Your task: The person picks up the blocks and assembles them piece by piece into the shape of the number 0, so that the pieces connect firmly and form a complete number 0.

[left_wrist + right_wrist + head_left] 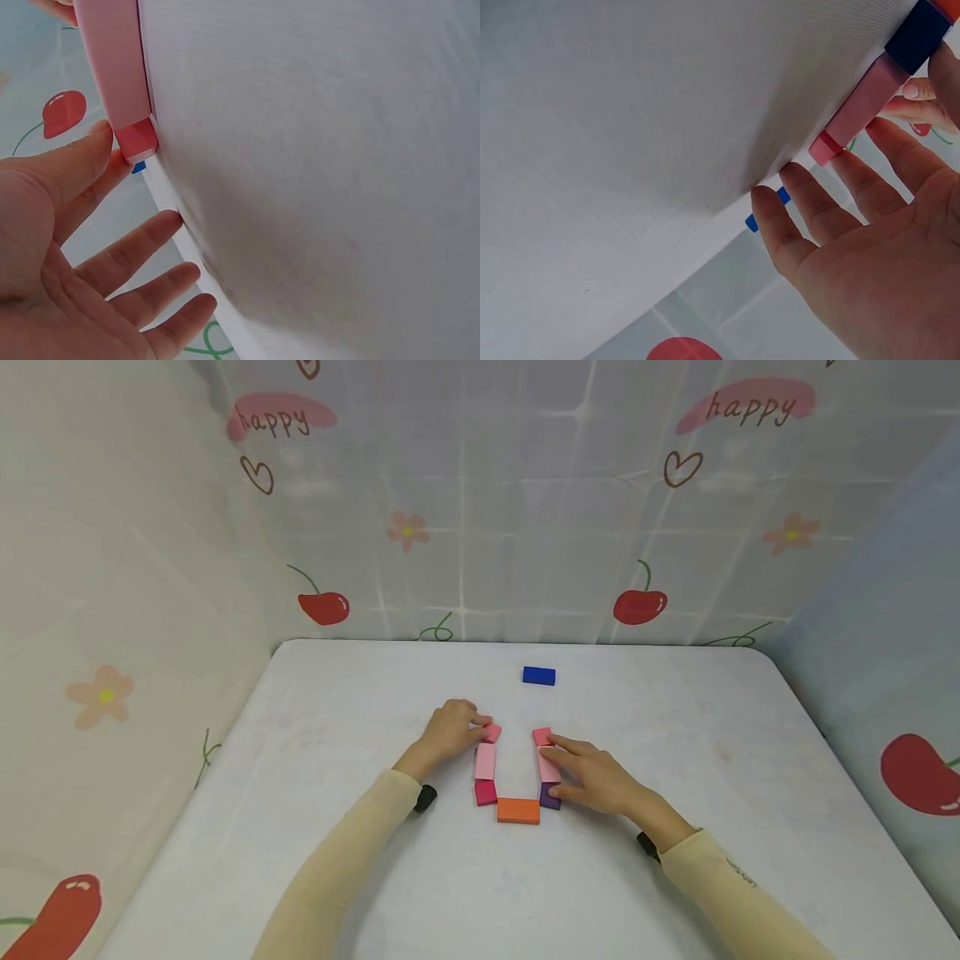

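Wooden-style blocks form a U on the white table. Its left side runs from a small coral-pink block (491, 732) through a light pink block (485, 762) to a magenta block (486, 792). An orange block (518, 811) lies across the near end. Up the right side come a purple block (550, 797), another light pink block (548, 767) and a second coral-pink block (542, 737). My left hand (450, 731) pinches the left coral-pink block between thumb and index finger, other fingers spread. My right hand (600, 777) rests extended fingers along the right side's outer faces.
Beyond the U, a blue block (539, 676) lies alone near the table's far edge. A printed curtain (525, 485) with cherries and flowers stands behind the table (360, 693), with more hanging cloth at both sides.
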A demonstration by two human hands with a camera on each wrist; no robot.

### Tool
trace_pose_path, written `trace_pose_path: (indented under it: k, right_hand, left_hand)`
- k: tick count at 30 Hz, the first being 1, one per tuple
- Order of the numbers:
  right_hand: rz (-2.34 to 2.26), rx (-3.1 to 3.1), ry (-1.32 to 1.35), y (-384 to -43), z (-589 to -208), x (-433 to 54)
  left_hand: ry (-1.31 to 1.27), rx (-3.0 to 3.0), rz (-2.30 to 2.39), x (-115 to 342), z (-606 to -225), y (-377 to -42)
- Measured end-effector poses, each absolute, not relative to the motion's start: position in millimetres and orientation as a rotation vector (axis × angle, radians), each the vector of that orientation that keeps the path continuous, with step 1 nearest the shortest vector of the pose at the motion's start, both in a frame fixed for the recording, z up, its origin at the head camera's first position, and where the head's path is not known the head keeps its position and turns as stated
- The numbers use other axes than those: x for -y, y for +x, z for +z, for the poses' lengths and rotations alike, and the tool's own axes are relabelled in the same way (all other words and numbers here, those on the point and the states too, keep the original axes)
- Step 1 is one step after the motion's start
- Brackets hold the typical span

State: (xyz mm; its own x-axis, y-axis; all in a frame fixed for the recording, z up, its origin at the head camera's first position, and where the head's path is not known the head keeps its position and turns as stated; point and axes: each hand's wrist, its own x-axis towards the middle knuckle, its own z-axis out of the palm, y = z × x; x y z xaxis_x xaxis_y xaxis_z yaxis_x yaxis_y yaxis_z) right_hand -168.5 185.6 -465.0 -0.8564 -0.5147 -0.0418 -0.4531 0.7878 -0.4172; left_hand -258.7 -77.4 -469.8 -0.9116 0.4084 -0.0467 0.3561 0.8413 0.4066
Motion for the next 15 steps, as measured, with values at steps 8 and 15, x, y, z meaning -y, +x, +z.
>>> trace_pose_path:
  k: [8,15]
  right_hand:
    - [-0.613,-2.827,-0.787,-168.5,-465.2,-186.1]
    - [-0.608,-2.827,-0.787,-168.8,-465.6,-186.2]
  left_hand:
    - [0.617,-2.927,0.578,74.8,-468.6,-254.5]
    - [0.624,-2.936,0.572,74.0,-470.5,-252.4]
